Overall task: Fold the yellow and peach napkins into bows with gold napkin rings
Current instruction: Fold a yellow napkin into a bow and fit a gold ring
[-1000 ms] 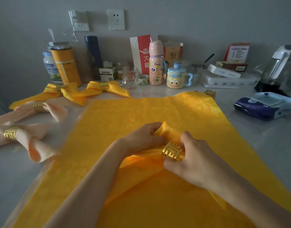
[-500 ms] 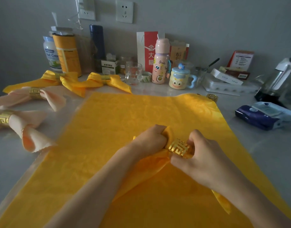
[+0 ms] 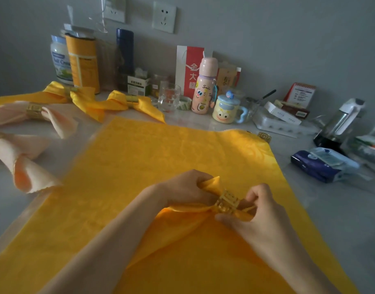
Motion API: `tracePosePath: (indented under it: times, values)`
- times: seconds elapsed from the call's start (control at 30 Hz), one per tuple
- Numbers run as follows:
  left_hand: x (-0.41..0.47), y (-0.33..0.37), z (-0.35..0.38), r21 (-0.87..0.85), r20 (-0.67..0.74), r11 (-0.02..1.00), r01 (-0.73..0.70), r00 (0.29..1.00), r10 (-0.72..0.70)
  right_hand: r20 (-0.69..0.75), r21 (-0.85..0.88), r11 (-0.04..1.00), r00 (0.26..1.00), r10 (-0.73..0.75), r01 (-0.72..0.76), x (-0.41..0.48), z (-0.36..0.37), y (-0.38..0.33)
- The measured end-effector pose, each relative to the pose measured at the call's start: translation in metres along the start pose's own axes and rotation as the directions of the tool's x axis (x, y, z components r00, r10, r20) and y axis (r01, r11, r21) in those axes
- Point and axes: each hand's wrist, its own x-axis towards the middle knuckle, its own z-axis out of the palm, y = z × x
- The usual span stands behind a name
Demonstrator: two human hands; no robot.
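- Yellow napkin (image 3: 182,225), bunched up in the middle, on top of a flat yellow cloth (image 3: 161,155) on the white table (image 3: 331,209).
- Gold ring (image 3: 227,202) around the bunched part, between both hands.
- Left hand (image 3: 186,188) closed tight on the napkin fold just left of the ring.
- Right hand (image 3: 261,215) pinching the napkin end poking out on the right side of the ring, fingers curled.
- Two finished yellow bows (image 3: 110,101) with gold rings, far back on the left, near the jars.
- Two peach bows (image 3: 40,115) with gold rings at the left edge of the table.
- One more gold ring (image 3: 264,137) lying at the far right corner of the flat cloth.
- Pink bottle (image 3: 204,85) and smiley cup (image 3: 226,110) by the wall, well apart from the hands.
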Motion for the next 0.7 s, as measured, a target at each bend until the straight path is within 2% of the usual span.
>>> tracePosePath:
  times: [0.07, 0.13, 0.2, 0.3, 0.37, 0.43, 0.53, 0.6, 0.7]
  values:
    - [0.001, 0.000, 0.002, 0.042, -0.030, 0.999, 0.004, 1.000, -0.002, -0.118, -0.010, 0.995, 0.988, -0.099, 0.099, -0.005, 0.003, 0.010]
    - [0.002, 0.001, 0.004, 0.105, -0.060, 0.994, 0.016, 0.998, -0.010, -0.137, -0.023, 0.988, 0.978, -0.155, 0.154, -0.009, 0.006, 0.017]
    - [0.003, 0.001, 0.007, 0.145, -0.082, 0.989, 0.028, 0.997, -0.016, -0.090, 0.078, 0.988, 0.988, -0.123, 0.130, -0.013, 0.008, 0.019]
    - [0.001, 0.002, 0.006, 0.149, -0.073, 0.988, 0.030, 0.997, -0.020, 0.054, 0.340, 0.940, 0.998, -0.041, 0.020, -0.015, 0.007, 0.018]
    - [0.002, 0.003, 0.005, 0.195, -0.045, 0.980, 0.040, 0.998, -0.032, 0.067, 0.365, 0.930, 0.996, -0.060, 0.032, -0.014, 0.006, 0.020]
    - [0.001, 0.010, 0.005, 0.242, -0.006, 0.968, 0.065, 0.998, -0.066, 0.007, 0.355, 0.931, 0.995, -0.099, 0.090, -0.011, 0.005, 0.019]
    - [0.002, 0.001, 0.003, 0.115, 0.048, 0.988, 0.103, 0.993, -0.109, -0.080, 0.279, 0.945, 0.985, -0.152, 0.169, -0.003, 0.005, 0.020]
    - [-0.002, -0.004, 0.003, 0.024, -0.021, 0.993, 0.113, 0.993, -0.112, -0.091, 0.304, 0.938, 0.985, -0.146, 0.167, 0.000, 0.006, 0.019]
    - [0.005, -0.010, 0.003, -0.107, 0.022, 0.987, 0.124, 0.992, -0.122, -0.089, 0.319, 0.932, 0.985, -0.148, 0.169, 0.004, 0.008, 0.019]
